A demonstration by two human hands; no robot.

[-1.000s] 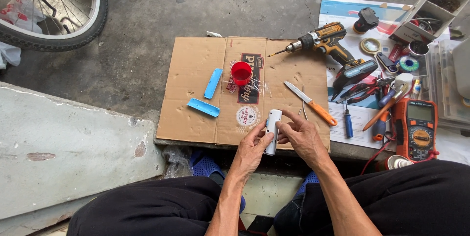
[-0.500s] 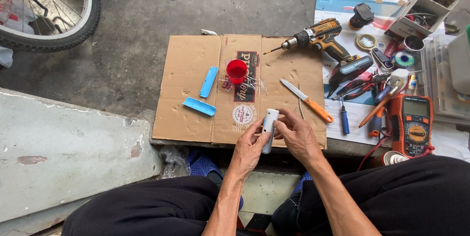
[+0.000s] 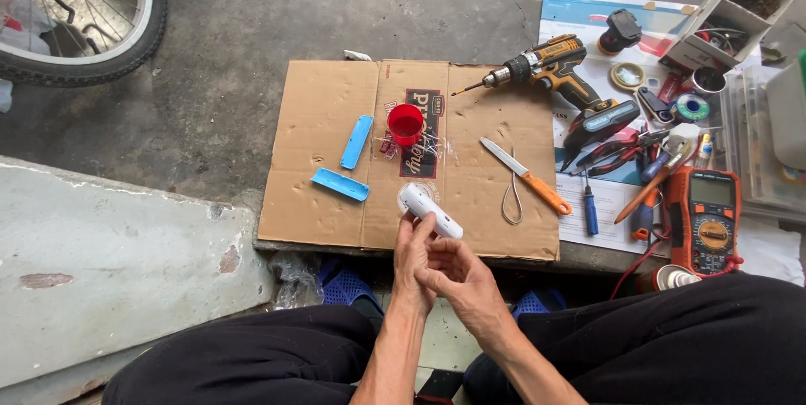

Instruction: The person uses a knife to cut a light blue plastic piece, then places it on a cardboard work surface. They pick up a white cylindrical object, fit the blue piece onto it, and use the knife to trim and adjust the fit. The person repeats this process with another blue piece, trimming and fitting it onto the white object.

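Note:
My left hand point(image 3: 413, 259) grips a small white cylindrical device point(image 3: 426, 210) above the near edge of a flattened cardboard sheet point(image 3: 327, 195). My right hand point(image 3: 457, 275) lies against the left one, its fingers touching the lower end of the device. The device points up and to the left. On the cardboard lie two blue plastic pieces point(image 3: 356, 141) point(image 3: 339, 184), a red cup point(image 3: 405, 123), an orange-handled knife point(image 3: 525, 175) and a bent wire loop point(image 3: 510, 199).
A cordless drill point(image 3: 561, 71), pliers, screwdrivers, tape rolls and an orange multimeter point(image 3: 705, 219) lie to the right. A small box of parts point(image 3: 726, 15) sits at the far right. A bicycle wheel point(image 3: 92, 19) stands at top left; a concrete slab point(image 3: 109, 271) lies at left.
Both hands have drawn back toward me. The white device has turned from nearly upright to slanting up-left.

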